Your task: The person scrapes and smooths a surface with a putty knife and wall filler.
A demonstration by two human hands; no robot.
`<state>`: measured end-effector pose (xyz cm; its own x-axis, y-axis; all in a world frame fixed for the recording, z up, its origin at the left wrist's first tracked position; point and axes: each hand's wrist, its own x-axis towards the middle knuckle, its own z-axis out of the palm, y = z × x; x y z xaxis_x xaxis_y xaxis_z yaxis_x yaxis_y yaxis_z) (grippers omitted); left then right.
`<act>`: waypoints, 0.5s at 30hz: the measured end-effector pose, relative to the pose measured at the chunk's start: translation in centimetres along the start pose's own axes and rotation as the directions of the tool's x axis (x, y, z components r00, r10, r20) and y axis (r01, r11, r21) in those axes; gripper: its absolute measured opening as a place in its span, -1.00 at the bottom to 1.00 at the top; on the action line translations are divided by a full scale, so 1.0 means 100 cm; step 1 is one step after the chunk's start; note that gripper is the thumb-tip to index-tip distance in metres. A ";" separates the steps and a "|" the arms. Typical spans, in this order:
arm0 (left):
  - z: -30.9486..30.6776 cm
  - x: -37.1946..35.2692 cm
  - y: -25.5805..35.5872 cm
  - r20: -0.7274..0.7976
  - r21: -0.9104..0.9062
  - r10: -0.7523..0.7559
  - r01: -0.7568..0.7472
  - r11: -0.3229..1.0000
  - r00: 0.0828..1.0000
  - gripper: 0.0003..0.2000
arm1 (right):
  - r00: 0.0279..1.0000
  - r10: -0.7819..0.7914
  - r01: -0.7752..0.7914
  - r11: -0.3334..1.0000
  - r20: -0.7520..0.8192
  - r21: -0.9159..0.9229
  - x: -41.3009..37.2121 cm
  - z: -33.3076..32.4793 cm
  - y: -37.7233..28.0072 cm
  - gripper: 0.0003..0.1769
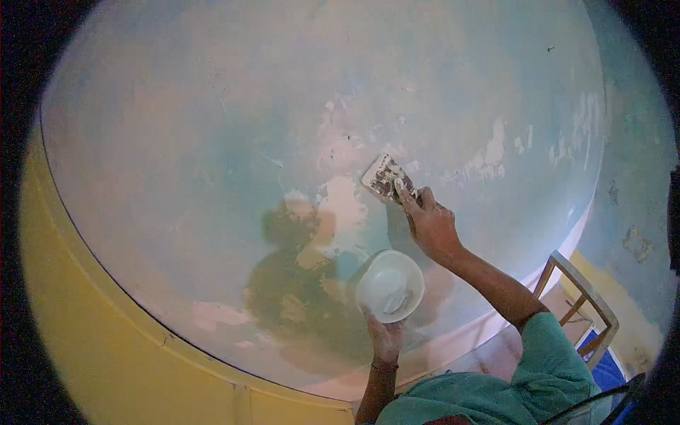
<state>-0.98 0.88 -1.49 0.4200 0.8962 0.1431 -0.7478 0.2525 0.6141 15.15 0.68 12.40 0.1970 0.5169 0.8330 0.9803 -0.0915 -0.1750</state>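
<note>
My right hand (pixel 430 225) is raised against a pale blue wall (pixel 212 142) and grips a putty knife (pixel 386 177). Its smeared blade lies flat on the wall beside a white filler patch (pixel 345 212). Below it, my left hand (pixel 386 340) holds up a white bowl (pixel 389 285) from underneath, close to the wall. The bowl has white filler inside. A dark shadow falls on the wall left of the bowl.
More white patches (pixel 489 159) are scattered across the blue wall to the right. A yellow surface (pixel 92 340) borders it at the lower left. A wooden frame (pixel 584 301), like a ladder or chair, stands at the lower right by a worn blue side wall (pixel 637 212).
</note>
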 end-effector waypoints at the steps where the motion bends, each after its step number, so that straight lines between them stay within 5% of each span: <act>1: -0.003 0.001 0.000 -0.011 -0.014 -0.023 0.023 1.000 1.000 -0.39 | 1.000 -0.003 0.003 1.000 -0.015 0.007 0.001 -0.001 -0.001 -0.44; 5: -0.005 -0.007 -0.002 0.068 0.098 0.110 -0.117 0.988 0.992 -0.37 | 0.998 -0.031 0.032 0.999 -0.053 0.026 0.007 0.000 -0.001 -0.41; 15: -0.019 -0.033 -0.011 -0.042 0.018 0.043 -0.042 0.999 0.998 -0.37 | 0.992 -0.064 0.065 0.998 -0.105 0.005 -0.002 -0.016 -0.008 -0.45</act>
<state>-2.56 -1.70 -4.11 0.3658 0.9207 0.1362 -0.7556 0.2083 0.6211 14.38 -0.75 13.25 0.1338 0.4291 0.8933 0.9910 -0.0532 -0.1229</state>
